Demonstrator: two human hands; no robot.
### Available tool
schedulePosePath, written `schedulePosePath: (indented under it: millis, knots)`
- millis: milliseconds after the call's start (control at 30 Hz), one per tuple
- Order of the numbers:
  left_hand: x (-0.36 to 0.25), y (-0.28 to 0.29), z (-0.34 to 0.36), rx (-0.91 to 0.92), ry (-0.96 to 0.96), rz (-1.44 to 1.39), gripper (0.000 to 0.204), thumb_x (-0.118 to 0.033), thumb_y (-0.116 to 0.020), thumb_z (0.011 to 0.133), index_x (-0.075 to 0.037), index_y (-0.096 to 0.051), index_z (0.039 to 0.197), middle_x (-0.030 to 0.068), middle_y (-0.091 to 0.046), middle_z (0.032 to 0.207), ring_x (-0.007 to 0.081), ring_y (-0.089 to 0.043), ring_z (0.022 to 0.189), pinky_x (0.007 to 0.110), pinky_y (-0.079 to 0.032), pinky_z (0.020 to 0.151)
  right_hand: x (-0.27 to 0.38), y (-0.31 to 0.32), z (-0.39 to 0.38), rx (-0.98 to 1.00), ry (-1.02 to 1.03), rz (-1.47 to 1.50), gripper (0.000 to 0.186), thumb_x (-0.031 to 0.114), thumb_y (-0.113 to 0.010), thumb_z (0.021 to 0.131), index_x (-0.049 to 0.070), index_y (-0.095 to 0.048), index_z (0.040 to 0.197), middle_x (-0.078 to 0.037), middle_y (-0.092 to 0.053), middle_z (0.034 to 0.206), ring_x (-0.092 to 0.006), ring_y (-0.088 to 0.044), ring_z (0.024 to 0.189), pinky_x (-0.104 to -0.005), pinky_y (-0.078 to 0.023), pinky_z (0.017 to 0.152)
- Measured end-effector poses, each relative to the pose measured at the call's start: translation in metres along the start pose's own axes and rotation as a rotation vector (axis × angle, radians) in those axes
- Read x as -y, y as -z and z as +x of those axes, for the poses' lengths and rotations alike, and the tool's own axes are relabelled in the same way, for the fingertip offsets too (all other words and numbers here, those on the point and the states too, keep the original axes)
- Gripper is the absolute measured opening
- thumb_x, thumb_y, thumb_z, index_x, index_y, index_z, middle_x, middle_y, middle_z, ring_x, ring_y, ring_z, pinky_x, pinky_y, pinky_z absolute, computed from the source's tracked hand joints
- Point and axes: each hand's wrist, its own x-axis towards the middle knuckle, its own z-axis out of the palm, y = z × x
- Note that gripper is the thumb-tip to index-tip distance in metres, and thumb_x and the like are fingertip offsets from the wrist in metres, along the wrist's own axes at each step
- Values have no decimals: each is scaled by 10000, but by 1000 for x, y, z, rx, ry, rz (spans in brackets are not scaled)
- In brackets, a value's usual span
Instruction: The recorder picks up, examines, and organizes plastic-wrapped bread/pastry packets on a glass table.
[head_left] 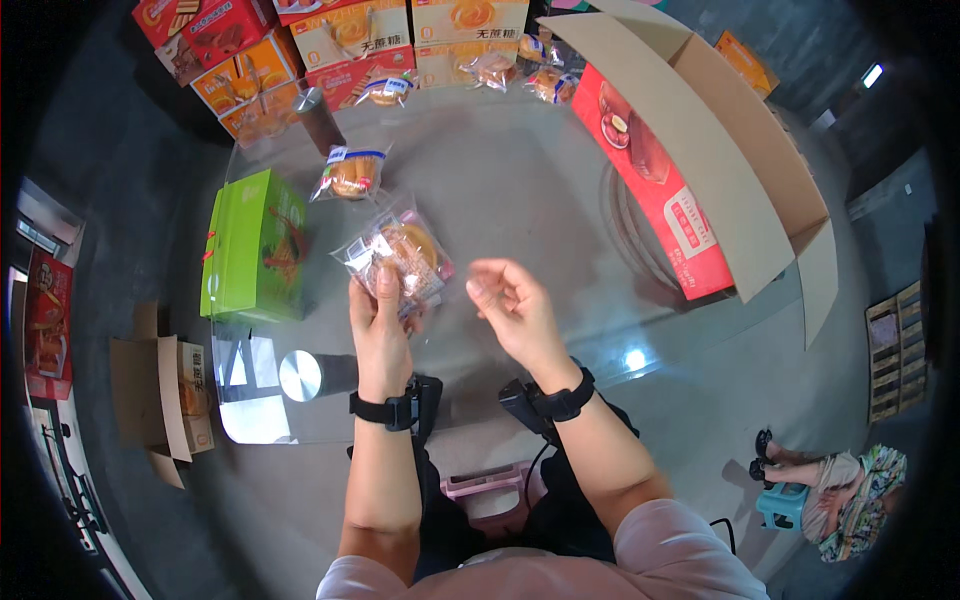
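My left hand [382, 330] is closed on a clear plastic packet with a golden bun [412, 246] inside, held above the glass table [480, 170]. The thumb lies on the packet's near side; the other fingers are mostly behind it. To the right, my right hand [518, 312] is raised with its fingers loosely curled and apart, nothing visible in them, not touching the packet. Just beyond the held packet, another wrapped bun [352, 174] with a blue-and-white strip lies on the glass.
A green box [254, 245] stands at the left, a big red open carton [660, 190] at the right. Along the far edge are stacked boxes [350, 40] and several wrapped buns [490, 70]. A pink stool [485, 485] is below; a seated person [850, 490] is at the lower right.
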Motion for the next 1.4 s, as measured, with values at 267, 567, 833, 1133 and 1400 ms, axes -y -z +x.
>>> schedulePosePath:
  millis: [267, 567, 833, 1133, 1400]
  knots:
    - [-60, -110, 13, 343, -91, -1, 353, -155, -499, 983, -65, -443, 1320, 31, -580, 1172, 77, -560, 958, 220, -437, 666, -21, 5, 1, 97, 141, -165, 198, 124, -651, 879, 34, -625, 1053, -46, -649, 940, -95, -595, 838, -249, -485, 686]
    - [-57, -222, 34, 940, -316, 96, 490, -242, -633, 910, -11, -480, 1315, 154, -555, 1264, 229, -521, 1183, 336, -437, 971, -54, 9, -8, 315, 227, -216, 335, 152, -583, 938, 13, -516, 1235, -90, -595, 1118, -152, -562, 1015, -327, -458, 912]
    - [-2, 6, 169, -279, -661, 1199, 427, -290, -735, 758, -81, -629, 1115, 188, -599, 1134, 348, -568, 1057, 427, -467, 898, 4, 4, -4, 103, 236, -407, 148, 101, -658, 850, 15, -646, 970, -104, -652, 891, -197, -651, 750, -271, -517, 604]
    - [-14, 43, 228, -438, -300, 1513, 733, -516, -674, 767, -87, -451, 1318, 192, -465, 1359, 375, -418, 1283, 487, -328, 1053, 2, 7, -2, 90, 250, -427, 142, 118, -663, 853, 20, -645, 954, -108, -650, 862, -190, -645, 729, -275, -509, 593]
    - [19, 102, 265, -61, 42, 1275, 958, -490, -850, 517, 29, -489, 1237, 205, -628, 1127, 357, -619, 1038, 383, -487, 901, 7, -8, -5, 118, 256, -405, 144, 123, -663, 851, 22, -642, 952, -106, -651, 855, -193, -642, 719, -277, -506, 595]
